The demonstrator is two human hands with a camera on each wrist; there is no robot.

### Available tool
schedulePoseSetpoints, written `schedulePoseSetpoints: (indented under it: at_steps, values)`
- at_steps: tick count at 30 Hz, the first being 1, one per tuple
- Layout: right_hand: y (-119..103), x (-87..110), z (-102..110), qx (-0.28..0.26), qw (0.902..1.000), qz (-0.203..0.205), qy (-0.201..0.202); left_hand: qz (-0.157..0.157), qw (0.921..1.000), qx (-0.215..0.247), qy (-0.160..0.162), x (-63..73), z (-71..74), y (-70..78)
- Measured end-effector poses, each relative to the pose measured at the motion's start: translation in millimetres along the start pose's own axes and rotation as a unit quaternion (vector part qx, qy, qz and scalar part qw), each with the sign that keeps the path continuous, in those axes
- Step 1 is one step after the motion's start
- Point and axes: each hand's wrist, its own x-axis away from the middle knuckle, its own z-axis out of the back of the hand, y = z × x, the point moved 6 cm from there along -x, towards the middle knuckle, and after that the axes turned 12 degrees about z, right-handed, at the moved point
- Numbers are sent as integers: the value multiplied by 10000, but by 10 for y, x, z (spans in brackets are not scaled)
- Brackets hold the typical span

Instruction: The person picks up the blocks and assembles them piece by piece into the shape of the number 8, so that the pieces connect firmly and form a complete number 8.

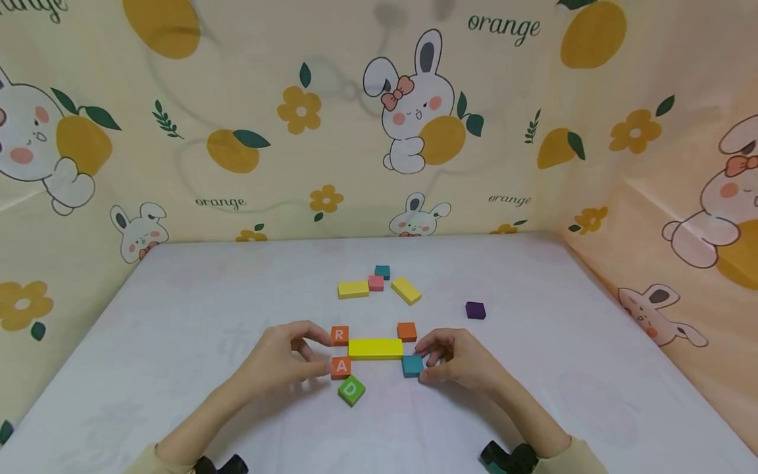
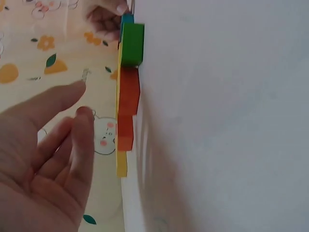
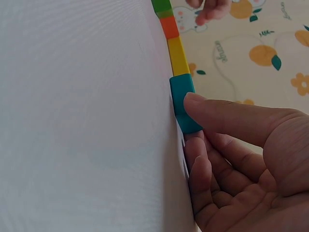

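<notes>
A long yellow block (image 1: 376,349) lies flat on the table with small blocks at its corners. At its left end are an orange block marked R (image 1: 339,336) and an orange block marked A (image 1: 340,367). A green block marked D (image 1: 351,390) sits turned cornerwise below the A. My left hand (image 1: 290,355) is beside the two lettered orange blocks, fingers loosely bent; the left wrist view shows it apart from them. My right hand (image 1: 458,359) pinches a teal block (image 3: 183,104) at the lower right corner, thumb on its near side. Above that is a plain orange block (image 1: 406,331).
Farther back lie two yellow blocks (image 1: 353,289), a pink block (image 1: 376,283) and another teal block (image 1: 382,272). A dark purple block (image 1: 476,310) stands apart to the right. A patterned cloth wall (image 1: 355,164) borders the white table (image 1: 207,296).
</notes>
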Motion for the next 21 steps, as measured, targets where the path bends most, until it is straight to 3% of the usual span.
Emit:
schedulePoseSetpoints:
  at_steps: [6, 21]
  values:
    - [16, 2, -21, 0, 10000, -63, -9, 165, 9989, 123, -431, -107, -42, -88]
    - [-15, -2, -7, 40, 10000, -33, 9, -75, 9984, 54, -551, -149, -101, -66]
